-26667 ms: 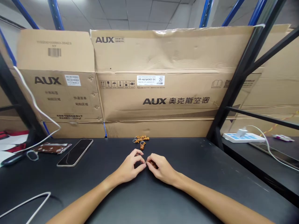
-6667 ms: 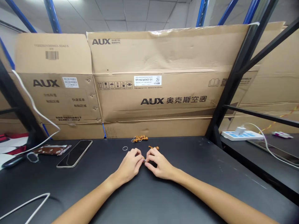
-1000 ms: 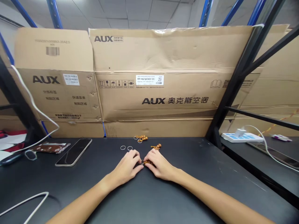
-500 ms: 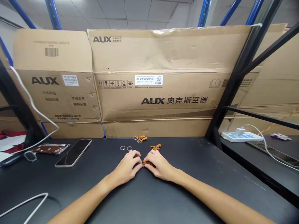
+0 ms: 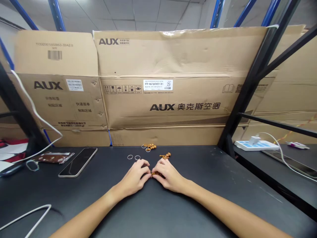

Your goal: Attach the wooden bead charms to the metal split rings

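right hand (image 5: 171, 175) pinching knobbly brown charm (image 5: 156, 173) | left hand (image 5: 135, 178) at its end, hold unclear | thin round rings (image 5: 132, 157)

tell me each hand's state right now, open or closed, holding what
Left hand: fingers curled; whether it grips anything cannot be told.
Right hand: closed on a small brown piece.

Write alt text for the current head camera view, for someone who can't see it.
A person's left hand and right hand are close together over a black table, the right holding a small brown trinket. Beyond them lie two loose metal rings and more brown trinkets, with a phone to the left and printed cardboard behind.
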`<state>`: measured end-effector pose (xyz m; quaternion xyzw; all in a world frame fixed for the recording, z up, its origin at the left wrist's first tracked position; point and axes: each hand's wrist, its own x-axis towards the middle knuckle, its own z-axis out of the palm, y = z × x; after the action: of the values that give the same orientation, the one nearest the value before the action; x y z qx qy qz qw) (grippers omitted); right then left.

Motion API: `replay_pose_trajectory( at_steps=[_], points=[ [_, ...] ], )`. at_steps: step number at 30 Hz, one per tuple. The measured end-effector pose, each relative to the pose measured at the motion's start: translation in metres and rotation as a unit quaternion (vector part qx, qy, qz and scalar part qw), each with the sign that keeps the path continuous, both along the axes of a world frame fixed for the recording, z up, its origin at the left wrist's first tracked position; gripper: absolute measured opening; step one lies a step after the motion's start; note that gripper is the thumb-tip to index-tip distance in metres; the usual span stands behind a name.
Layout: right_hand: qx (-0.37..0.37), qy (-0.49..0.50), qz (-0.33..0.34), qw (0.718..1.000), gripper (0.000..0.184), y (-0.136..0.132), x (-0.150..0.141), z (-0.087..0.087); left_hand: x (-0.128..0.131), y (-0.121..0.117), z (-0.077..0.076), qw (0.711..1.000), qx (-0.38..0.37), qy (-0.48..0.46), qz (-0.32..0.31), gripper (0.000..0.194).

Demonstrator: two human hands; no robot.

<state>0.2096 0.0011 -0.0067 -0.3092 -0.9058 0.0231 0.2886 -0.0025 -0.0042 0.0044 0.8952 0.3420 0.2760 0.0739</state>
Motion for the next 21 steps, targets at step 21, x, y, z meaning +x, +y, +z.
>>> replay_pose_trajectory(
  at_steps=[21],
  points=[
    [-0.005,0.040,-0.030,0.999,0.008,0.0032,0.0005,-0.0012,-0.0007,-0.0002,0.0028,1.000,-0.005,-0.014,-0.011,0.016]
  ],
)
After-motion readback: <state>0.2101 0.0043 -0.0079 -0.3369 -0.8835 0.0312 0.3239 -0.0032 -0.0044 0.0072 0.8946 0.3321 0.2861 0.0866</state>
